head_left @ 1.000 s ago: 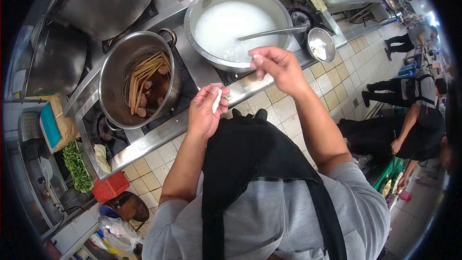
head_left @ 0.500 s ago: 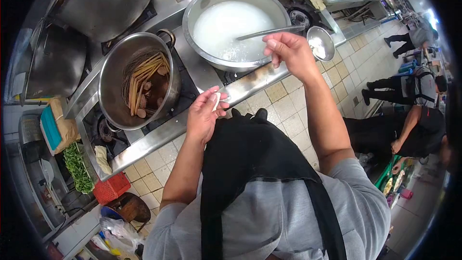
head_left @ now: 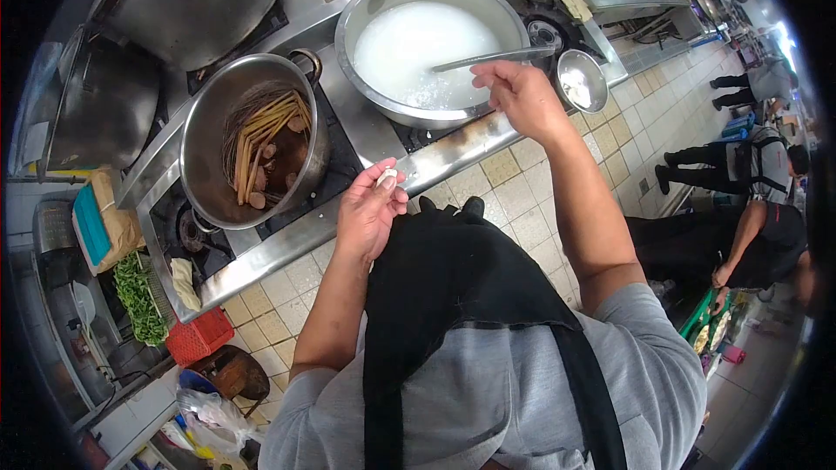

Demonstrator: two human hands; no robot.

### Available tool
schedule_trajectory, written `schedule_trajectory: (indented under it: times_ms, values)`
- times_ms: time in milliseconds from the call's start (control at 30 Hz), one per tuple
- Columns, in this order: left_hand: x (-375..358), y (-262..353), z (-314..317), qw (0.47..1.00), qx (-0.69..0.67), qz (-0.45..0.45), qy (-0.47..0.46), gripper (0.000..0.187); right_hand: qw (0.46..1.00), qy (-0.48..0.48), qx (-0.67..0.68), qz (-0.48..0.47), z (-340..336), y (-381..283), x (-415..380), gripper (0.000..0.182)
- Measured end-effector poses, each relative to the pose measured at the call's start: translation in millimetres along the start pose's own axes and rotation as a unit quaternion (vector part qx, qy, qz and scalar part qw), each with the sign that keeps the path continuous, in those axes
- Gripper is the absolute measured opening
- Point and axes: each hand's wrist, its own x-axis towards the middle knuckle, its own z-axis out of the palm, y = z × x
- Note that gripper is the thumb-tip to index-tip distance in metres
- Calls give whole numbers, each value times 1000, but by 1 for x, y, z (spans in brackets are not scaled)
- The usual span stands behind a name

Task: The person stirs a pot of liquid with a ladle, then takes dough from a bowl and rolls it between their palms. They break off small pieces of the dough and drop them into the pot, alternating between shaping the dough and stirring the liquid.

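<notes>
My left hand [head_left: 370, 204] is closed, its thumb and fingers pinching a small white dough-like lump [head_left: 387, 174] in front of the stove edge. Over the near rim of a wide metal basin [head_left: 374, 94] hangs my right hand [head_left: 522, 100]. Its fingers are loosely bent and apart, with nothing visible in them. Cloudy white liquid [head_left: 422, 35] fills much of the basin, with small white bits near the right side. A long metal utensil handle [head_left: 496, 58] slants from the liquid across the basin's rim, just beyond my right fingers.
Left of the basin stands a deep pot [head_left: 198, 135] holding brown liquid, yellowish stalks and brown chunks. A metal bowl [head_left: 592, 78] with white contents is at the right. Greens [head_left: 139, 300] and a red basket [head_left: 200, 337] are lower left. Co-workers [head_left: 740, 235] stand at the far right.
My right fingers have loosened and tipped downward near the basin rim. In my left hand, the thumb has shifted over the white lump, and less of it shows.
</notes>
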Motion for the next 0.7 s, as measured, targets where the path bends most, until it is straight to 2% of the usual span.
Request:
schedule_trajectory:
  times_ms: [133,233,300,400,533,600,633,700]
  values:
    - [0,0,0,1000,-5,6,4,27,999,1,-18,29,-2,-5,4,21]
    - [1,-2,-4,1000,-7,11,4,22,996,-9,-89,19,-4,-11,8,20]
    - [1,0,-3,1000,-6,6,6,20,992,1,-126,21,-3,-13,11,28]
    - [0,1,-1,1000,-3,0,11,19,989,19,-144,30,-3,-25,12,33]
    - [-2,4,5,1000,-9,-3,11,22,991,38,-126,38,4,-10,16,33]
    - [-2,3,4,1000,2,-1,12,21,961,138,-213,-107,9,4,15,32]
    - [-1,2,2,1000,13,1,12,21,962,136,-212,-108,7,4,12,32]
    - [-1,2,-2,1000,9,-4,3,20,987,-18,-143,-68,2,-2,-7,27]
